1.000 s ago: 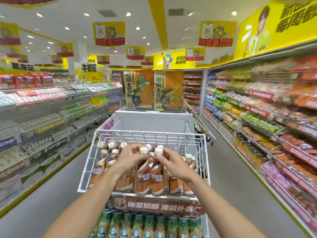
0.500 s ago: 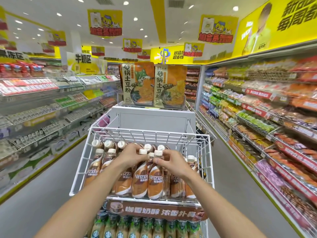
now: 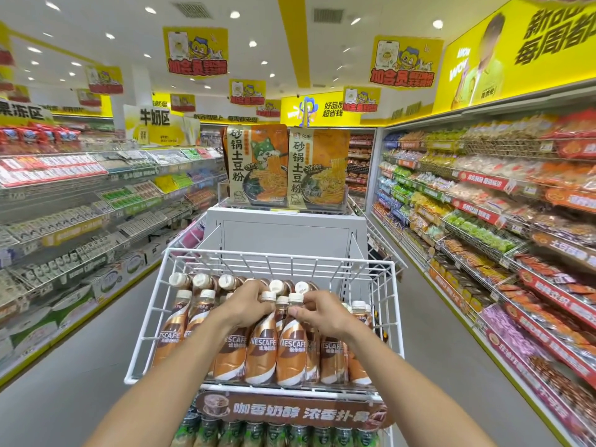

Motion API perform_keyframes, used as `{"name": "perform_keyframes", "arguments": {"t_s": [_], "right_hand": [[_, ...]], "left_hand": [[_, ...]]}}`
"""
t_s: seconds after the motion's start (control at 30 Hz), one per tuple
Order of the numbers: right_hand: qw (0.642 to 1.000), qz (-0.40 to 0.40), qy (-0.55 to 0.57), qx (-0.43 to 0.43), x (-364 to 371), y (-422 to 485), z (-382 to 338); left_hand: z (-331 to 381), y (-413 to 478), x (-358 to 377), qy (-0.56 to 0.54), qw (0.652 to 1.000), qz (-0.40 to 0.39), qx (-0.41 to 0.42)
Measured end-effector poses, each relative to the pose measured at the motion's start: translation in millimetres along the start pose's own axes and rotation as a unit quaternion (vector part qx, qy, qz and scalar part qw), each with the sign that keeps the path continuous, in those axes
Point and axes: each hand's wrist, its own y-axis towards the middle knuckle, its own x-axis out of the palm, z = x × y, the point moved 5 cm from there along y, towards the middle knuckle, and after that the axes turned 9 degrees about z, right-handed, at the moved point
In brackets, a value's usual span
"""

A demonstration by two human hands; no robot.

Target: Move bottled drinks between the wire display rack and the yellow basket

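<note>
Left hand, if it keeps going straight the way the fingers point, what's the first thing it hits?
Probably the white-capped coffee bottles lying just past the left hand, then the wire rack back wall. Depth is unclear.

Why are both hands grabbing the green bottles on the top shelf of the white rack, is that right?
Not quite. The head view shows both hands, left hand and right hand, on brown Nescafe coffee bottles in the top shelf of the white wire rack. The green bottles sit on the shelf below, untouched.
</note>
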Motion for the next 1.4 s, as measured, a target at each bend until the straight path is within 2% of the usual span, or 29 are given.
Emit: {"name": "perform_keyframes", "arguments": {"t_s": [0.13,0.27,0.37,0.43,0.6,0.7,0.8,0.97,1.1,1.27,1.4], "right_hand": [[1.000,-0.007,-0.004,0.002,3,1,0],[0.999,0.023,-0.025,0.001,0,-2,1],[0.991,0.079,-0.103,-0.012,-8,-7,-7],[0.980,0.105,-0.169,-0.019,-19,-13,-15],[0.948,0.069,-0.305,-0.065,-46,-41,-34],[0.926,0.057,-0.373,-0.033,-67,-70,-22],[0.911,0.057,-0.408,0.017,-96,-109,7],[0.893,0.087,-0.429,0.107,-163,-208,56],[0.880,0.105,-0.416,0.204,-224,-323,99],[0.849,0.122,-0.405,0.317,-304,-504,141],[0.817,0.138,-0.389,0.403,-357,-648,177]], "left_hand": [[4,-2,1,0.005,1.000,0.003,-0.004],[10,-10,0,0.028,0.999,0.026,0.004],[19,-17,-10,0.093,0.992,0.076,0.039],[29,-23,-21,0.157,0.979,0.088,0.093],[50,-42,-21,0.313,0.920,-0.036,0.232],[67,-48,-2,0.360,0.889,-0.066,0.274],[91,-62,35,0.347,0.881,-0.091,0.308],[157,-101,103,0.340,0.864,-0.134,0.347],[233,-144,170,0.323,0.857,-0.185,0.357],[341,-246,282,0.242,0.849,-0.261,0.392],[409,-354,374,0.208,0.817,-0.331,0.423]]}}
